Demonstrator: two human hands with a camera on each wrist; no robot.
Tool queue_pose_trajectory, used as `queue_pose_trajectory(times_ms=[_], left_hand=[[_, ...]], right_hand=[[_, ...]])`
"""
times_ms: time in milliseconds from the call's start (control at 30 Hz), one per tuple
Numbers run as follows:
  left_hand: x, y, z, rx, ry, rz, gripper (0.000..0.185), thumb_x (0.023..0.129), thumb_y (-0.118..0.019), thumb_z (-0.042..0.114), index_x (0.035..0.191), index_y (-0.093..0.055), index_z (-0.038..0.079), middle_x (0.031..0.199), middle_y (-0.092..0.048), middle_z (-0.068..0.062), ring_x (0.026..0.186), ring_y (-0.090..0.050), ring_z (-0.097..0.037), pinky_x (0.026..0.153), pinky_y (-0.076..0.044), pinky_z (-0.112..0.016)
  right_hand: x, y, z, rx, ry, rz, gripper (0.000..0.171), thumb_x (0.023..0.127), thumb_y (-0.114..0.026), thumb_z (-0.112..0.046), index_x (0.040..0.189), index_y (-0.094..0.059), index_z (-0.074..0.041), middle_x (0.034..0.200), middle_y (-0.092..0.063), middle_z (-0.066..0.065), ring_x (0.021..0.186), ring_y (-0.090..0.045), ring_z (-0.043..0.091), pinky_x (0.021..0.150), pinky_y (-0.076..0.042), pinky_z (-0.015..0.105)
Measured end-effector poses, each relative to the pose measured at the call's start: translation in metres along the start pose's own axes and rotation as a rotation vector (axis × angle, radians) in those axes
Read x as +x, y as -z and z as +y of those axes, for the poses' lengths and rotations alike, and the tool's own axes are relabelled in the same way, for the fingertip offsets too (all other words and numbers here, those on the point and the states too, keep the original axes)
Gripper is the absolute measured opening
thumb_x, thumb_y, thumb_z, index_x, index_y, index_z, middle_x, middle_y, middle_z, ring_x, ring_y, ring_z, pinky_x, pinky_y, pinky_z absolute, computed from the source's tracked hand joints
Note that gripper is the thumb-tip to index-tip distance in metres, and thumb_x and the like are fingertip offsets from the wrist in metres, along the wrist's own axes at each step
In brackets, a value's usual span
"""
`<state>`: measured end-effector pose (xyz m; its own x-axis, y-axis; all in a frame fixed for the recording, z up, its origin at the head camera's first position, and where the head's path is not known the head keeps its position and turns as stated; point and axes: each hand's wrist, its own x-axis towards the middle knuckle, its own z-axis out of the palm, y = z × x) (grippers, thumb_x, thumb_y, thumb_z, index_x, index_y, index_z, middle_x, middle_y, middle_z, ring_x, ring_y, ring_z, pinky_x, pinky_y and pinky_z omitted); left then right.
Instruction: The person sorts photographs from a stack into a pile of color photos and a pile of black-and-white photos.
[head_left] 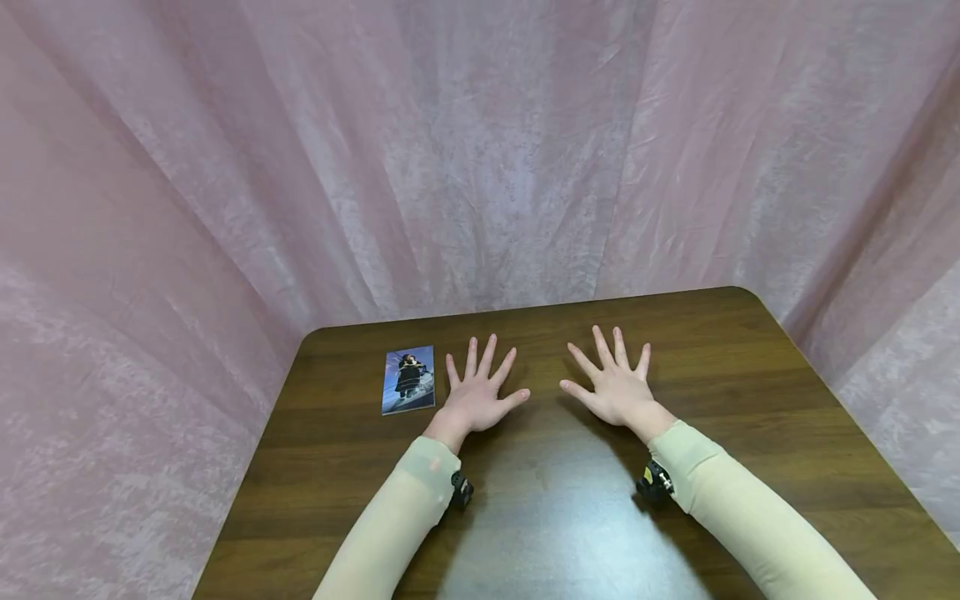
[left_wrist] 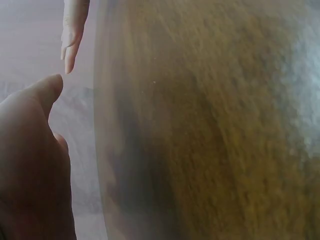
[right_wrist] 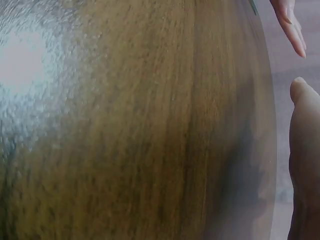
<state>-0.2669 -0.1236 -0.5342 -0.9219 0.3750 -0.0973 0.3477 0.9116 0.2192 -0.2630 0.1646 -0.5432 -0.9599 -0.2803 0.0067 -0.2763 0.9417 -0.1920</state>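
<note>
Both hands are held palm down over the brown wooden table (head_left: 540, 500), with fingers spread wide and nothing held. The left hand (head_left: 478, 402) is just right of a picture card (head_left: 408, 380), which shows two figures against a blue and purple sky. To its right is the right hand (head_left: 618, 393), its thumb pointing toward the left one across a gap. In the left wrist view the left hand (left_wrist: 35, 155) fills the left side, above a dark shadow on the wood. The right wrist view shows the right hand (right_wrist: 306, 145) at the right edge.
A pink velvet curtain (head_left: 480, 167) hangs behind the table and along both sides. Light green sleeves (head_left: 397, 517) cover the forearms, and a small black device (head_left: 655, 482) sits at each wrist. Light glares off the tabletop near the front.
</note>
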Motion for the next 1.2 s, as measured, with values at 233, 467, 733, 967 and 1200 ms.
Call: queue_pose_trajectory(times_ms=[233, 467, 733, 967, 1200], left_hand=[[-0.005, 0.005, -0.004, -0.053, -0.022, -0.002, 0.082, 0.106, -0.041, 0.072, 0.173, -0.009, 0.037, 0.176, 0.023, 0.003, 0.158, 0.028, -0.031, 0.119, 0.010, -0.075], [-0.020, 0.011, -0.013, -0.178, -0.084, -0.029, 0.076, 0.108, -0.051, 0.060, 0.172, -0.027, 0.025, 0.180, 0.009, -0.004, 0.163, 0.014, -0.032, 0.122, -0.003, -0.074], [-0.032, 0.011, -0.031, -0.396, -0.144, -0.009, 0.060, 0.111, -0.058, 0.042, 0.162, -0.049, 0.011, 0.174, -0.029, -0.016, 0.159, -0.027, -0.036, 0.122, -0.029, -0.061], [-0.045, 0.010, -0.048, -0.492, -0.134, 0.084, 0.051, 0.111, -0.060, 0.038, 0.153, -0.060, 0.009, 0.155, -0.057, -0.011, 0.146, -0.051, -0.032, 0.118, -0.040, -0.054], [-0.063, 0.014, -0.071, -0.581, -0.067, 0.181, 0.048, 0.110, -0.062, 0.038, 0.149, -0.064, 0.009, 0.143, -0.066, -0.007, 0.127, -0.064, -0.026, 0.106, -0.051, -0.051]], right_hand=[[-0.001, 0.001, -0.001, 0.070, 0.021, 0.010, 0.080, 0.106, -0.039, -0.073, 0.173, -0.023, -0.032, 0.178, 0.012, 0.014, 0.160, 0.012, 0.048, 0.116, 0.006, 0.081], [-0.004, 0.002, -0.001, 0.231, 0.072, 0.056, 0.074, 0.108, -0.061, -0.044, 0.170, -0.032, -0.015, 0.175, -0.002, 0.029, 0.159, -0.001, 0.053, 0.123, -0.015, 0.070], [-0.003, 0.002, -0.005, 0.295, 0.188, 0.168, 0.050, 0.106, -0.066, -0.025, 0.151, -0.060, -0.004, 0.161, -0.044, 0.028, 0.150, -0.039, 0.049, 0.117, -0.037, 0.063], [-0.001, -0.001, -0.023, 0.397, 0.253, 0.203, 0.037, 0.107, -0.067, -0.021, 0.141, -0.070, -0.006, 0.143, -0.066, 0.018, 0.134, -0.060, 0.039, 0.110, -0.047, 0.057], [0.000, -0.006, -0.047, 0.657, 0.189, 0.128, 0.031, 0.105, -0.070, -0.021, 0.132, -0.076, -0.006, 0.129, -0.075, 0.009, 0.119, -0.070, 0.029, 0.101, -0.054, 0.050]])
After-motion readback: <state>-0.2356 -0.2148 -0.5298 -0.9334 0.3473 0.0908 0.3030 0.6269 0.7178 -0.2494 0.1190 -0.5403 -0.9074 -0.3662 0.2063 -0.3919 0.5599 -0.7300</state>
